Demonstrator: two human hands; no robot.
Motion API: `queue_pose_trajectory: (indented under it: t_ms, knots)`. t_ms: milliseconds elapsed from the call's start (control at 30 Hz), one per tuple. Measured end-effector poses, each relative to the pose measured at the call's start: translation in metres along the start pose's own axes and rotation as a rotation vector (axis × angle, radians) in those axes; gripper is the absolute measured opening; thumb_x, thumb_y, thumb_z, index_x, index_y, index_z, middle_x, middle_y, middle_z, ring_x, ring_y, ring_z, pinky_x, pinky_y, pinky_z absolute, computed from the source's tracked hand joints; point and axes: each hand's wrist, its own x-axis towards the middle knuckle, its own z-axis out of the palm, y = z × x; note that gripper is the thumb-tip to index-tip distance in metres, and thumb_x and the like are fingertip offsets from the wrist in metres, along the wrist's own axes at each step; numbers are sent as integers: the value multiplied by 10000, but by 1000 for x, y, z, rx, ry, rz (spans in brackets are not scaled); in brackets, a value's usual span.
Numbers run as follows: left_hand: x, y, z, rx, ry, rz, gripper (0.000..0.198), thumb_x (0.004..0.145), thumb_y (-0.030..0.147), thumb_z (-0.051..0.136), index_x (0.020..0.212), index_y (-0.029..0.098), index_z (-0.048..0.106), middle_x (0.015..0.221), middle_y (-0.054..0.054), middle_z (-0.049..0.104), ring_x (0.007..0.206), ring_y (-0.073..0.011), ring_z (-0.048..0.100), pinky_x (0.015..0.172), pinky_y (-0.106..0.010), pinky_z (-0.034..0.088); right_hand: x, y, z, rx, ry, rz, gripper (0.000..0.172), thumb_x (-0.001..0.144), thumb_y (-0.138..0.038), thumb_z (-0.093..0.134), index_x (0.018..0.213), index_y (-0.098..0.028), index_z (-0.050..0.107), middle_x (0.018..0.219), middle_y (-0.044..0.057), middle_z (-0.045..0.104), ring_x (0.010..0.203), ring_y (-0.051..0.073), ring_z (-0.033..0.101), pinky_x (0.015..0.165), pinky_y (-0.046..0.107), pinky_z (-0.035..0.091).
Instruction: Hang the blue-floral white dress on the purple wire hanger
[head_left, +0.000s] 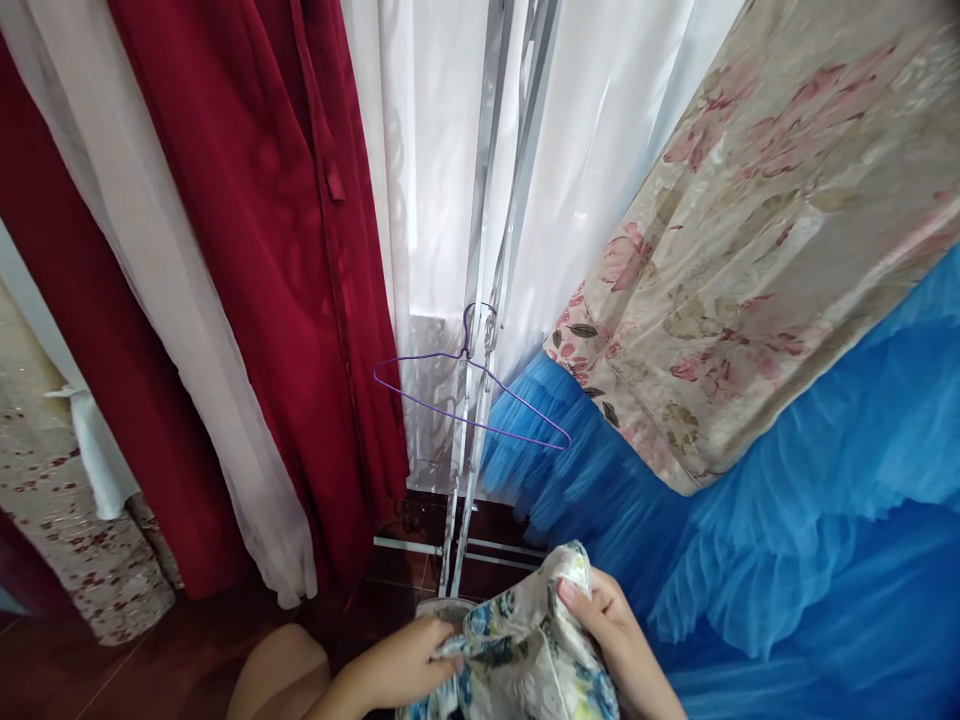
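Observation:
A white garment with a blue, green and yellow floral print (517, 650) is bunched between my two hands at the bottom of the view; its lower part runs out of the frame. My left hand (416, 650) is closed on its left edge, thumb and fingers pinching the fabric. On the other side my right hand (604, 610) grips the upper right fold, with the thumb on top of the cloth. Above and ahead of both hands, a thin purple wire hanger (472, 400) hangs from the metal rack (469, 440) with nothing on it.
Dark red drapes (262, 250) and pale sheer cloth (180, 270) hang at the left. To the right hang a beige floral garment (720, 270) and layered blue tulle (795, 570). White cloth (442, 180) is behind the rack. Brown tiles (142, 670) cover the floor, and my bare knee (281, 665) shows.

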Motion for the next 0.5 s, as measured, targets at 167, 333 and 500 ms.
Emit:
queue_pose_trajectory:
  t_ms: [167,333,500]
  knots:
    - [29,4,-42,132,153,101,225,728,111,539,827,184,727,826,-37,718,814,-213,645,748,-275,462,8,-37,-10,-535,-374,87,292,668,-293,862,905,-167,747,793,8,669,683,159,538,614,238,425]
    - [37,36,-87,212,182,113,131,772,290,714,804,165,733,756,-32,679,765,-188,605,709,-257,442,30,-55,-38,-770,-434,92,249,774,-353,770,719,-115,724,624,-9,630,554,117,485,537,226,375]
    - [28,89,-93,277,159,189,174,859,370,689,882,204,731,1013,-56,694,1044,-237,574,926,-306,420,98,-109,-66,-596,68,-189,426,711,-545,807,785,-135,719,740,46,720,650,198,618,612,290,472]
